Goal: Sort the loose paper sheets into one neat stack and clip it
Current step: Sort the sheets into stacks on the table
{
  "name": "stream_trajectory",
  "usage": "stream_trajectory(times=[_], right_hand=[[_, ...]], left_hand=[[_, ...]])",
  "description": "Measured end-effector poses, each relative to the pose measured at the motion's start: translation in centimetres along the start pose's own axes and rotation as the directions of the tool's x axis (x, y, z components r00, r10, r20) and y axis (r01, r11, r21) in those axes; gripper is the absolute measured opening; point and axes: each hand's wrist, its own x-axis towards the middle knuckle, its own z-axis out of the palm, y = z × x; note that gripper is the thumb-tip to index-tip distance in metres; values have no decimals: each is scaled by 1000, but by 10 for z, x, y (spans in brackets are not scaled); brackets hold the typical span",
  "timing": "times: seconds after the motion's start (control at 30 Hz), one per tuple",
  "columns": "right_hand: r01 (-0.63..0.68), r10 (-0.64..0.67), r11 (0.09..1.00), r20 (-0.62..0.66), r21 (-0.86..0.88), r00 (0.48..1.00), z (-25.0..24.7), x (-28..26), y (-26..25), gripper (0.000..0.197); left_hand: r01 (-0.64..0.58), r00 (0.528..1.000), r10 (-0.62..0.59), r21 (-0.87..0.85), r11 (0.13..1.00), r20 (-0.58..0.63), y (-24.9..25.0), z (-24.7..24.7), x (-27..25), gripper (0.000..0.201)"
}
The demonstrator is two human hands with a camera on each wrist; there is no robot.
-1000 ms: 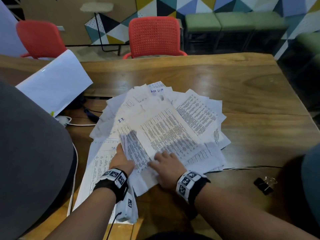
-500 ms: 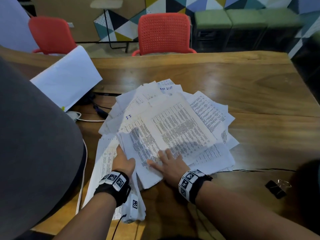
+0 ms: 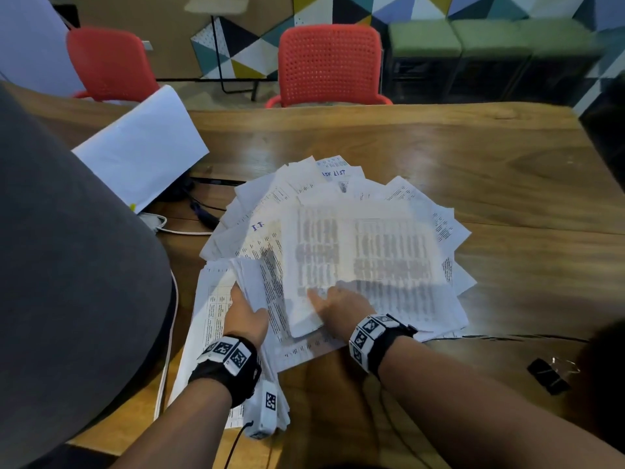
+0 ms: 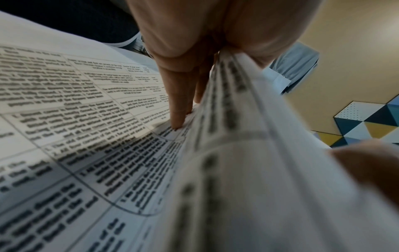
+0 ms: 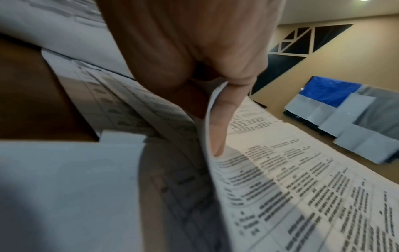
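Loose printed paper sheets (image 3: pixel 365 245) lie fanned in a pile on the wooden table (image 3: pixel 490 154). My left hand (image 3: pixel 244 304) grips a bundle of them at the pile's near left edge. The left wrist view shows its fingers (image 4: pixel 179 109) under the raised sheets (image 4: pixel 248 170) and the thumb (image 4: pixel 367 170) on top. My right hand (image 3: pixel 333 299) holds the near edge of the blurred top sheets. In the right wrist view one finger (image 5: pixel 222 122) lies on a printed sheet (image 5: pixel 302 196) whose edge curls up beside it. A black binder clip (image 3: pixel 548 375) lies apart at the near right.
A large grey rounded object (image 3: pixel 67 265) fills the left side. Behind it a blank white sheet (image 3: pixel 142 147) stands tilted, with cables (image 3: pixel 189 228) beside it. Two red chairs (image 3: pixel 329 62) stand beyond the table's far edge.
The top sheets have turned from a slant to nearly square with me under my right hand. My left hand has slid further along the bundle's left edge.
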Motion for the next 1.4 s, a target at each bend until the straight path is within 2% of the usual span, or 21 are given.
stream_trajectory(times=[0.1,0.17,0.27,0.33,0.4,0.47,0.57,0.63,0.7,0.73,0.77,0.9,1.0,1.03,1.07,1.13,1.23,1.3,1.4], right_hand=[[-174,173,984,17,24,985,4,-11,25,59],[-305,301,950,73,60,951,0,-17,44,64],[-436,427,897,120,67,896,-15,-20,66,87],[-399,396,908,50,128,917,-26,-19,67,89],[-235,266,938,-95,255,959,-35,-14,53,90],[-92,166,894,-135,438,977,-40,-8,29,80],[-86,54,654,67,751,996,-35,1,-8,51],[-198,23,397,206,896,978,-21,5,-28,57],[-333,25,93,332,938,943,-8,7,-40,59],[-361,22,9,361,932,932,-3,16,-45,55],[-369,41,-6,369,929,928,2,15,-46,50],[-339,220,225,291,913,931,11,20,-48,27],[-310,293,309,220,899,930,10,17,-53,3],[-287,316,336,179,897,932,12,15,-53,16],[-272,324,355,156,894,933,15,14,-50,25],[-270,324,373,148,888,934,20,6,-44,24],[-293,294,363,189,884,937,29,-4,-31,12],[-304,279,392,203,868,939,36,-10,-25,6],[-315,269,375,223,872,937,40,-18,-22,4]], left_hand=[[-11,1000,11,-11,1000,14,1,1,0,69],[-17,1000,17,-6,1000,5,1,2,1,68],[-24,1000,24,17,1000,0,2,1,0,64],[-26,1000,26,13,1000,9,4,0,-3,61],[-38,999,38,8,999,16,5,-1,-4,63],[-61,998,61,0,998,21,5,-2,-4,61],[-60,996,64,-48,997,67,2,-3,-1,54],[-35,994,48,-132,991,98,-1,-5,5,50],[10,992,15,-195,981,124,-5,-6,13,58],[19,992,6,-196,980,124,-8,-9,25,63],[20,990,5,-174,985,143,-9,-7,28,65],[6,976,-3,-14,1000,218,11,-10,35,50],[-68,989,53,106,992,136,22,-23,50,48],[-91,994,81,137,986,76,25,-31,57,48],[-107,994,107,159,982,9,29,-38,65,49],[-106,990,122,199,974,-71,35,-52,88,53],[-28,995,49,236,971,-85,44,-60,132,59],[-2,994,30,259,966,-107,50,-62,154,59],[12,999,2,261,965,-53,55,-59,167,71]])
